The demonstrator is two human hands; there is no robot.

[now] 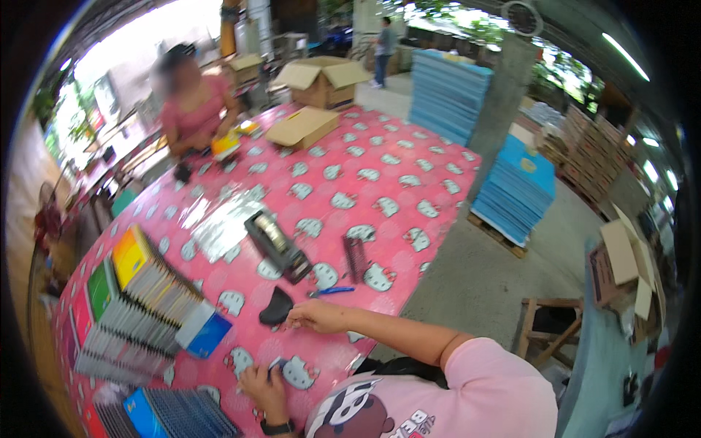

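My right hand (319, 317) reaches in from the right, low over the pink table. Its fingers are drawn together beside a flat, dark, rounded piece (276, 306); whether they grip its edge or something small is unclear. Closer to me, my left hand (264, 388), with a black band on its wrist, has curled fingers around a small dark-and-grey thing (277, 366) that is mostly hidden. Beyond the right hand lie a blue pen (334, 290), a black tape dispenser (277, 247) and a dark perforated strip (355, 259).
Stacks of spiral notebooks (139, 321) stand on my left, with more notebooks (175, 414) nearer. A clear plastic sheet (219, 226) lies mid-table. Across sits a co-worker (197, 109) near an open carton (321, 80). Blue stacked sheets (515, 190) and a wooden stool (551, 332) stand right.
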